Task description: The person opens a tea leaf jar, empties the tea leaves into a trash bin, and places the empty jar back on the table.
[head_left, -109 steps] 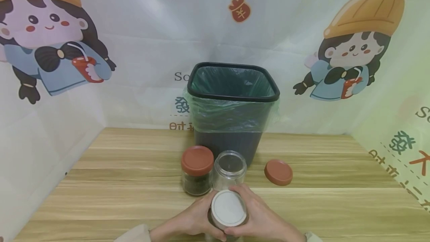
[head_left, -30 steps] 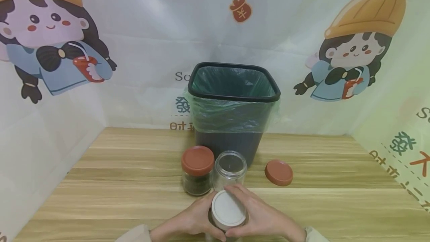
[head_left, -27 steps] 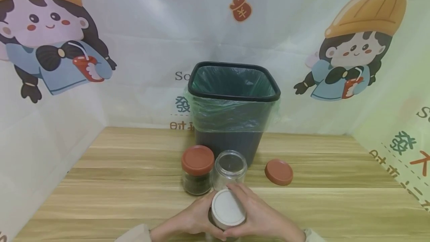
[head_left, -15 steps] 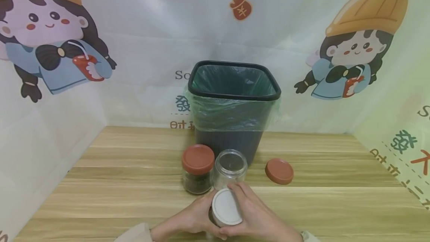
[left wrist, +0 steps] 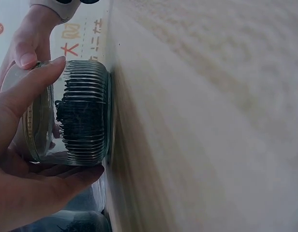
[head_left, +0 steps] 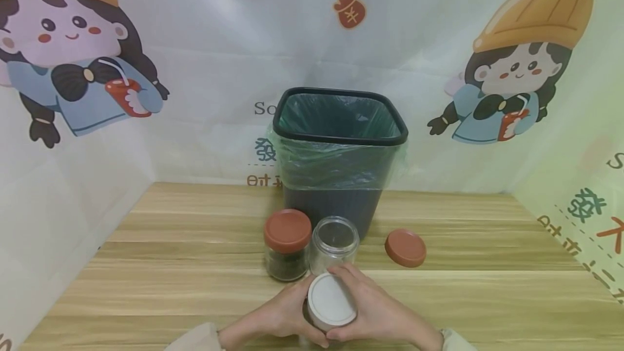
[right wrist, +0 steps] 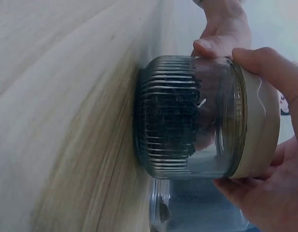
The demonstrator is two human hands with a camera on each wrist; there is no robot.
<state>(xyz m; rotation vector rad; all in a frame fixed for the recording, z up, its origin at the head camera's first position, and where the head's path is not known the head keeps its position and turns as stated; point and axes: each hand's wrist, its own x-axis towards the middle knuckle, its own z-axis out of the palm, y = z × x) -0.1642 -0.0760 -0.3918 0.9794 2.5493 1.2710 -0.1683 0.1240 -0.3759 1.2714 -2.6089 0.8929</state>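
A ribbed glass jar [right wrist: 173,118] with dark contents stands upright on the table under a white lid [head_left: 331,298]. My left hand [head_left: 291,312] grips the jar from the left, its thumb and fingers curled around the glass near the lid. From the right, my right hand [head_left: 374,310] holds the white lid's edge between thumb and fingers. Just behind stands a clear jar [head_left: 334,258] without a lid; the right wrist view shows a little dark matter inside it. To its left is a jar with a reddish-brown lid [head_left: 287,231] and dark contents.
A loose reddish-brown lid [head_left: 405,248] lies on the wooden table [head_left: 463,302], right of the jars. Behind them stands a dark trash bin [head_left: 331,207] lined with a green bag [head_left: 336,167]. Printed cloth [head_left: 209,85] encloses the back and sides.
My right hand shifts slightly around the white lid, turning left half a second ago and now back to the right. The left hand and the other jars stay put.
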